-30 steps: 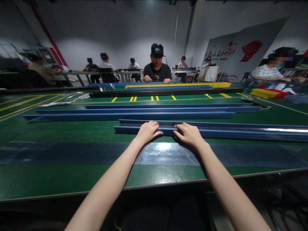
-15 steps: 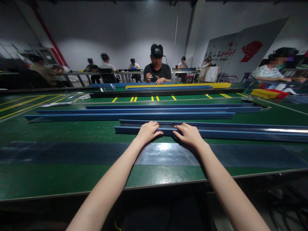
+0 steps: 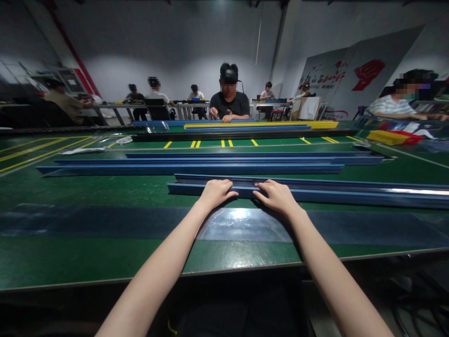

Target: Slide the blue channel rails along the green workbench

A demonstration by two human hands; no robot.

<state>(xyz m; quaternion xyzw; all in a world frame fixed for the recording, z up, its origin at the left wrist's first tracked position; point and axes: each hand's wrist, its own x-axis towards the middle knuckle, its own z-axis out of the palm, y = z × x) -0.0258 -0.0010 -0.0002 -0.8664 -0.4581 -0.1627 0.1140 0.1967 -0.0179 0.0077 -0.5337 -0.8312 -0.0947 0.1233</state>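
The blue channel sits under my hands, left hand and right hand pinching its near wall. I'd judge it only steadied so far; what's left doesn't show. Clear film lies apart, nearer me. Left of my hands the green table gives room; beyond, blue lengths.

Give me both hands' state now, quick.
Left hand: closed on the nearest blue channel, near its left end.
Right hand: closed on the same channel.
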